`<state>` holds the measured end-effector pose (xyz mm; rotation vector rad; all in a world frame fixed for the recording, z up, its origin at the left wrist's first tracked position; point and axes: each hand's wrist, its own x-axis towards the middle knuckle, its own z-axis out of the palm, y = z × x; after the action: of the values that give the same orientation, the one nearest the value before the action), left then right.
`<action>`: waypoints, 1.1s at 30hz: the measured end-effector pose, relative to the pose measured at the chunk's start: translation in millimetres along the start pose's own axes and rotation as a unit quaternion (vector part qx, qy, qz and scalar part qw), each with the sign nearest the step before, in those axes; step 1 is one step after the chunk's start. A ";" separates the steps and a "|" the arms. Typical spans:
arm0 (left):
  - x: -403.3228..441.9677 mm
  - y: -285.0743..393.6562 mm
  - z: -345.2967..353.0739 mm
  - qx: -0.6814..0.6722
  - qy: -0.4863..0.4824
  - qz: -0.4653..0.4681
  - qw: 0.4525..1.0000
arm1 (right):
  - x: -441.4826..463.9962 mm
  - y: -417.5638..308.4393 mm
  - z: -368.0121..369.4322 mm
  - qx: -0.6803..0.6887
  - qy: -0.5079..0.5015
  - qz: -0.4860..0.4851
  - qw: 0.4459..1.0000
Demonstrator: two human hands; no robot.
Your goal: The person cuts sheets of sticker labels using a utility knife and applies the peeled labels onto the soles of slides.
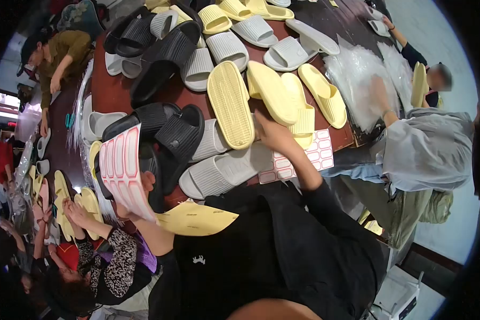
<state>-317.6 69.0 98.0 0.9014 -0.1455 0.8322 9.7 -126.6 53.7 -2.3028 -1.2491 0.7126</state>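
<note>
My left hand (147, 182) is closed on a sheet of red-bordered white labels (121, 165), which stands tilted and partly covers the fingers. A curled piece of yellow paper (200, 218) sticks out below that sheet. My right hand (272, 132) grips the edge of a yellow slipper (229, 104) whose ribbed sole faces me; some fingers are hidden behind it. Beneath this hand lies a grey slipper (218, 173). A second label sheet (320, 149) rests at the table edge under my right forearm. Black slippers (180, 133) lie between my hands.
Yellow, grey and black slippers are heaped across the dark red table (109, 88). Clear plastic bags (357, 80) lie at the right, under another person's hand (380, 95). Several co-workers handle slippers along the left side. A white stool (397, 293) stands lower right.
</note>
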 end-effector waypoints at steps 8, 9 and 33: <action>35.3 -13.8 78.9 0.381 0.189 -0.205 0.881 | -43.2 -53.0 -71.5 0.245 0.308 -0.134 0.910; 40.1 -24.5 84.5 0.352 0.182 -0.206 0.895 | -48.1 -66.1 -74.1 0.214 0.341 -0.226 0.887; 43.7 -44.8 123.7 0.525 0.048 -0.262 0.808 | -21.5 -123.1 -40.1 0.019 0.211 -0.565 0.797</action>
<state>-229.5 -12.7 167.2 1.8260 0.7110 0.3751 -53.9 -87.6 161.6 -1.1427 -1.9452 -0.2038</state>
